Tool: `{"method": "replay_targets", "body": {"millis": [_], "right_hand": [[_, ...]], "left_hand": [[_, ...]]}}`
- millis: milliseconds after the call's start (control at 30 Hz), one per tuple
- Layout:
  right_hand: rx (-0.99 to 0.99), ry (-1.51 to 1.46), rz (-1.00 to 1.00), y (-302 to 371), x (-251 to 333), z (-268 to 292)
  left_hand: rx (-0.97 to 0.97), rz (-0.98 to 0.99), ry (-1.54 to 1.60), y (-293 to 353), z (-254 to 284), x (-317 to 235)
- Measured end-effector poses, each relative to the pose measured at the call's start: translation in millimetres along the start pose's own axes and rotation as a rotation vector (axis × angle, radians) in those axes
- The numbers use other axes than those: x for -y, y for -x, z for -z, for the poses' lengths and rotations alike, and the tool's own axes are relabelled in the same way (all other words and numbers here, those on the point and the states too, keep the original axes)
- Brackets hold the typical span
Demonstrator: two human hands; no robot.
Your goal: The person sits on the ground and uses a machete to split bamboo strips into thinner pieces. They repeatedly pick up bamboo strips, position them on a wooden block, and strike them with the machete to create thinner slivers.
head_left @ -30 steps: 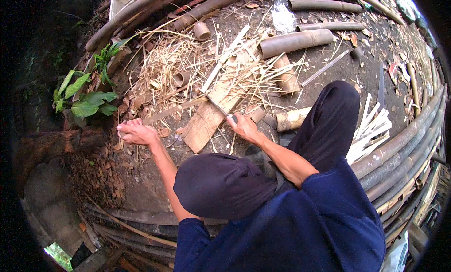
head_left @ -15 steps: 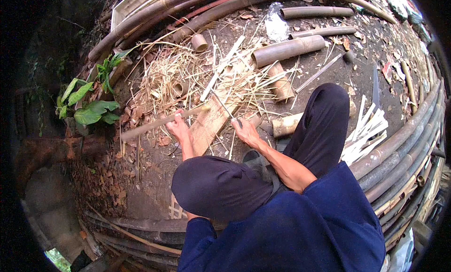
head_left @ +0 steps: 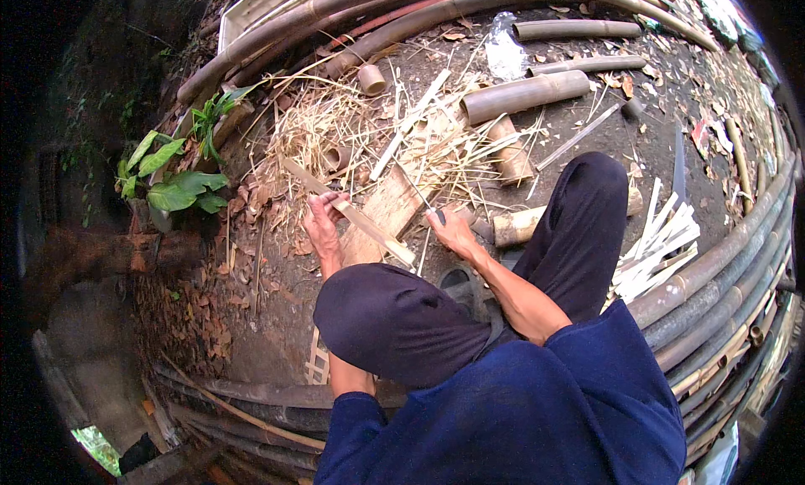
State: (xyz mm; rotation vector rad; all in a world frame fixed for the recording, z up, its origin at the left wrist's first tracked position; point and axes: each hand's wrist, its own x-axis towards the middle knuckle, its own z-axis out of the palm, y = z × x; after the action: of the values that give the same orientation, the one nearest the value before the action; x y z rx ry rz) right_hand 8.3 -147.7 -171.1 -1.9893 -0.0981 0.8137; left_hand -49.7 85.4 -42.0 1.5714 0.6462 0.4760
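Observation:
A flat bamboo strip [head_left: 376, 230] is gripped near its middle by my left hand [head_left: 321, 225], fingers closed round it. One end points away to the far left and its pale near end slants toward my knee. My right hand [head_left: 454, 233] is wrapped round the handle of a knife [head_left: 414, 186], whose thin blade reaches forward and left. Blade and strip are apart. Beneath them lies a wooden board [head_left: 388, 202], its far part covered by shavings [head_left: 314, 129].
Cut bamboo sections [head_left: 527, 97] lie beyond my right hand. White split strips [head_left: 662, 246] are piled right of my knee, beside a saw blade [head_left: 679, 162]. Long bamboo poles [head_left: 671, 321] run along the right side, with more at the back. A leafy plant [head_left: 180, 187] grows at left.
My left hand has swung the bamboo strip round: its right end, formerly angled away from me, now slants toward my knee. The right hand still holds the knife, nearly unmoved.

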Motion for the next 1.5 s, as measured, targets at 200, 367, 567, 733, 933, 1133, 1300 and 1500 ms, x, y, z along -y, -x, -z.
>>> {"method": "replay_targets", "body": {"millis": [200,367,567,733,933,1133,1300,1500], "right_hand": [[-0.022,-0.043,0.041,2.2,-2.3,1.9],[-0.035,-0.030,0.026,3.2,-3.8,2.4],[-0.046,-0.024,0.078,0.6,-5.6,-1.8],[-0.009,-0.045,0.011,5.0,-1.8,5.1],[0.019,-0.032,0.042,8.2,3.3,3.2],[-0.013,0.037,0.047,17.7,21.6,3.8],[0.031,-0.089,0.309,49.4,84.0,-9.0],[0.137,-0.227,0.592,89.5,140.0,-9.7]], "left_hand": [[0.230,0.128,0.598,-15.0,1.7,-37.6],[0.266,0.060,0.543,-12.0,-9.5,-50.1],[0.009,-0.048,0.019,-20.5,-24.8,12.7],[-0.003,0.078,-0.030,-19.2,-8.4,23.9],[-0.167,-0.145,-0.134,-15.1,4.8,5.0],[-0.545,-0.490,0.295,-21.0,25.7,-72.4],[-0.639,-0.424,0.353,-5.8,-0.6,-70.7],[-0.813,-0.393,0.086,20.3,-37.4,-81.3]]}}
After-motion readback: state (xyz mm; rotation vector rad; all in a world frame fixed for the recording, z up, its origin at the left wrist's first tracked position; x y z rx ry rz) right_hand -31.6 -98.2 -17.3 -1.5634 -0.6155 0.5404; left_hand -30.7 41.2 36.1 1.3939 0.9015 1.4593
